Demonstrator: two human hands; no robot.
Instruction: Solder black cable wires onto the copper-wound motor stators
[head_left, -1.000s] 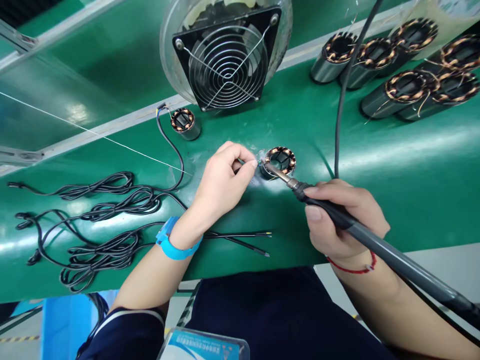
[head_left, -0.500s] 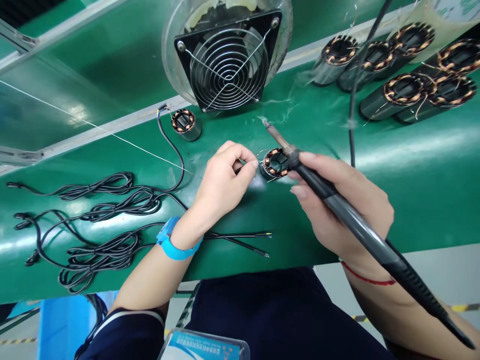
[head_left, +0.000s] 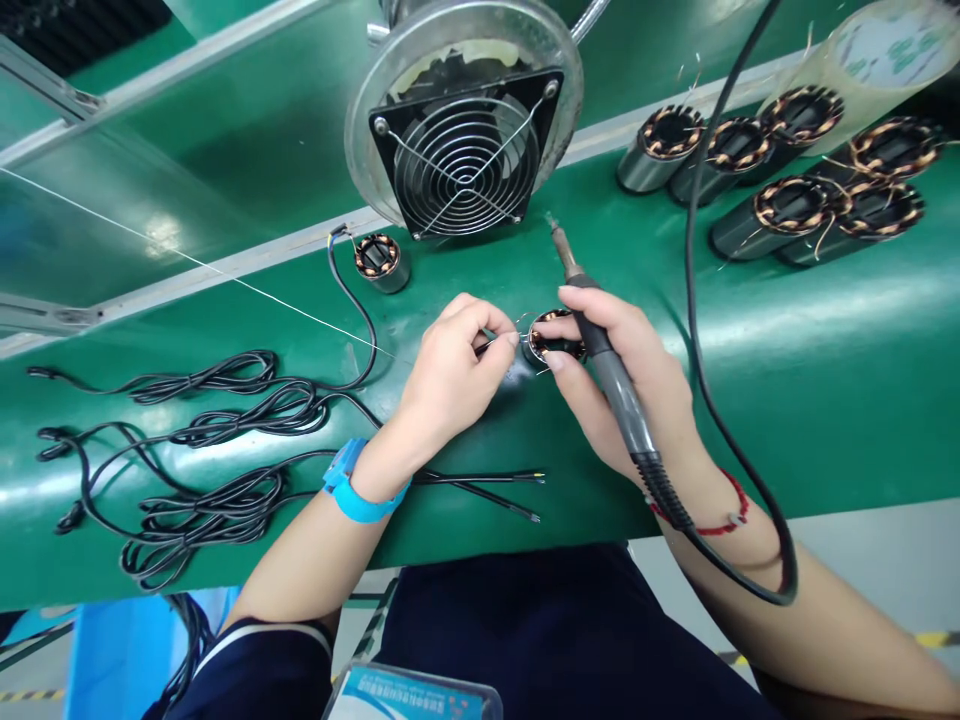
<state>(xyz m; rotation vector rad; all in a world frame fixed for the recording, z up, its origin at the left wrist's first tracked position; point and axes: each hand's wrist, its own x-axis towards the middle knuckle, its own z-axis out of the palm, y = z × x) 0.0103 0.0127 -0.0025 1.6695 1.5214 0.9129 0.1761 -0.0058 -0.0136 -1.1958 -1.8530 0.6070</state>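
My left hand [head_left: 469,365] is closed in a pinch on the end of a black cable [head_left: 484,349], with thin wires reaching from the fingertips to a motor stator [head_left: 538,345] on the bench. The stator has copper windings around a black core and is partly hidden by my right fingers. My right hand [head_left: 630,370] grips a soldering iron [head_left: 611,370], its tip angled up and away, toward the fan. The thumb and a finger of that hand also reach the stator's rim.
A fan with a wire guard [head_left: 463,180] stands behind. One wired stator [head_left: 380,263] sits beside it; several more stators [head_left: 739,150] stand at the right. Coiled black cables [head_left: 202,510] lie at the left. The iron's cord [head_left: 694,270] loops on the right.
My right hand has moved left and lowered its fingers onto the stator, with the soldering iron turned more upright. My left hand keeps its pinch beside the stator. The view has shifted slightly.
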